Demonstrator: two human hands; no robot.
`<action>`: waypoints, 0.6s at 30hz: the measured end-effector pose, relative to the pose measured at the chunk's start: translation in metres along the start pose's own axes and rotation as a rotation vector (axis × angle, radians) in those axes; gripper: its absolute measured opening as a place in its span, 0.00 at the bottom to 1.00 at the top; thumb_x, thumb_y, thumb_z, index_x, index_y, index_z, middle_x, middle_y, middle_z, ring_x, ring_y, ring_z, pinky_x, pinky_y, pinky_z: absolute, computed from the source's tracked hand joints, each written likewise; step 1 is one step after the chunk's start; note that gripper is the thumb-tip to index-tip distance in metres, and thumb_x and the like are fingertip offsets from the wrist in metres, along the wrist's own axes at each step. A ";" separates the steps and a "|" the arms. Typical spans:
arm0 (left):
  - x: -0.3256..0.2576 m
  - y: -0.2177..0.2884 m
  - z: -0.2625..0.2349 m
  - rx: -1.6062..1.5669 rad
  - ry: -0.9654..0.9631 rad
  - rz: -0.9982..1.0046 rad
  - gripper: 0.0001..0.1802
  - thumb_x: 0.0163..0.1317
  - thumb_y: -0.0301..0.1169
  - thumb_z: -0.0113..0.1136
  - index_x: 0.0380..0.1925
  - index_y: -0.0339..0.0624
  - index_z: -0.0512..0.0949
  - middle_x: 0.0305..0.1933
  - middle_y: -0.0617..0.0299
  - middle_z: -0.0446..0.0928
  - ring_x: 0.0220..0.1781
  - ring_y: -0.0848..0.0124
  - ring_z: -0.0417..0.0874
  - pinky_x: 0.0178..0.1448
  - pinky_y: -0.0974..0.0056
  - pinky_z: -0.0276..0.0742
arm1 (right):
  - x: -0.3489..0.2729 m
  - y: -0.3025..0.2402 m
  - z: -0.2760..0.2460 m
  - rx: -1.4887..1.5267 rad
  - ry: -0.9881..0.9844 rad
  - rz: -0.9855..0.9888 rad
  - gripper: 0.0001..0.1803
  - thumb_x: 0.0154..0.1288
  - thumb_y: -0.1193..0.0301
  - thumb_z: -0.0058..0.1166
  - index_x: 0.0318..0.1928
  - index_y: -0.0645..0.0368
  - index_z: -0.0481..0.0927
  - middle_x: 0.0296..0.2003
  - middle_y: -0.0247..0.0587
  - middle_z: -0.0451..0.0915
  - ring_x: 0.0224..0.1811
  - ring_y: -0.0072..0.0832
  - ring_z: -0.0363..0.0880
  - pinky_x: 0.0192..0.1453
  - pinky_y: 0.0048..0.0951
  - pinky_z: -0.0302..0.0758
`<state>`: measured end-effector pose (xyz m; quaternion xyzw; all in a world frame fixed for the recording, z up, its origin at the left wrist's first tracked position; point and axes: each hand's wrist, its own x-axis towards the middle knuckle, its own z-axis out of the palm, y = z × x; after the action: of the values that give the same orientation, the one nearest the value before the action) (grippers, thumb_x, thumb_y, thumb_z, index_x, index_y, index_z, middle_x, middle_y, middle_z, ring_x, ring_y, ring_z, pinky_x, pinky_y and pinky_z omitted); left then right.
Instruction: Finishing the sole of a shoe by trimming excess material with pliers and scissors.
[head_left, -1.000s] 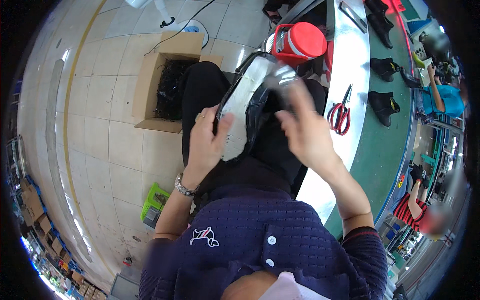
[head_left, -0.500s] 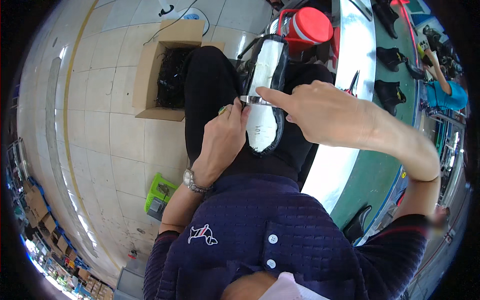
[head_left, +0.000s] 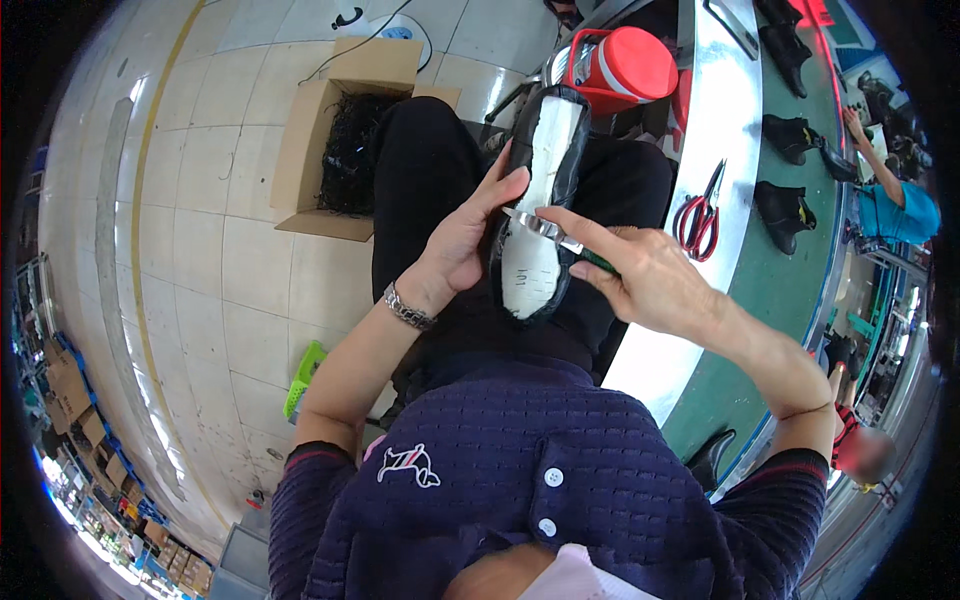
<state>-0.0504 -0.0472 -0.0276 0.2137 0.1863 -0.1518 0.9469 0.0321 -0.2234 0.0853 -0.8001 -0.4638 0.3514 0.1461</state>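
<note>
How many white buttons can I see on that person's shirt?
2: an upper button and, just below it in the picture, a lower button, both on the dark shirt. More may be hidden.

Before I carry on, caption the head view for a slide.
Left hand against a black shoe upper, white insole board facing up; right hand holds a green-handled blade over it.

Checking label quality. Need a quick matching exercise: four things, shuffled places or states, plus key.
1. red-handled scissors
2. cardboard box
3. black shoe
4. right hand

A. holding a green-handled metal tool
B. lying on the shiny metal strip
C. at the left hand, its white face toward the camera
D. open on the tiled floor, black scraps inside

Pairs: 1-B, 2-D, 3-C, 4-A
</note>
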 end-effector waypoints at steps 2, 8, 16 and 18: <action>-0.002 0.004 0.006 0.106 0.062 0.012 0.45 0.64 0.47 0.60 0.74 0.51 0.49 0.67 0.62 0.66 0.64 0.72 0.69 0.67 0.64 0.64 | 0.002 -0.010 -0.010 0.041 0.026 0.013 0.35 0.64 0.73 0.56 0.70 0.45 0.60 0.25 0.52 0.79 0.26 0.47 0.80 0.33 0.47 0.75; -0.004 0.006 0.003 0.337 0.085 0.091 0.45 0.65 0.46 0.58 0.75 0.48 0.46 0.65 0.60 0.67 0.63 0.73 0.70 0.65 0.66 0.65 | 0.018 -0.039 -0.080 -0.259 0.060 -0.247 0.35 0.66 0.70 0.53 0.71 0.46 0.56 0.26 0.51 0.81 0.28 0.50 0.81 0.34 0.42 0.78; 0.004 0.013 -0.006 0.310 -0.009 0.085 0.43 0.67 0.41 0.57 0.75 0.49 0.46 0.60 0.62 0.70 0.56 0.76 0.73 0.60 0.68 0.70 | 0.052 0.033 -0.055 -0.493 0.298 -0.251 0.32 0.71 0.63 0.49 0.72 0.35 0.55 0.19 0.47 0.76 0.20 0.41 0.80 0.26 0.37 0.76; -0.002 0.012 -0.005 0.287 -0.018 0.051 0.43 0.66 0.41 0.58 0.75 0.49 0.45 0.59 0.62 0.70 0.57 0.76 0.72 0.59 0.69 0.69 | 0.048 0.033 -0.043 -0.355 0.461 -0.345 0.32 0.71 0.63 0.49 0.72 0.35 0.54 0.18 0.46 0.75 0.20 0.42 0.79 0.26 0.37 0.76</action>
<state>-0.0492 -0.0343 -0.0265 0.3504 0.1484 -0.1546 0.9118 0.0988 -0.1966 0.0764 -0.7811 -0.6011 0.0452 0.1630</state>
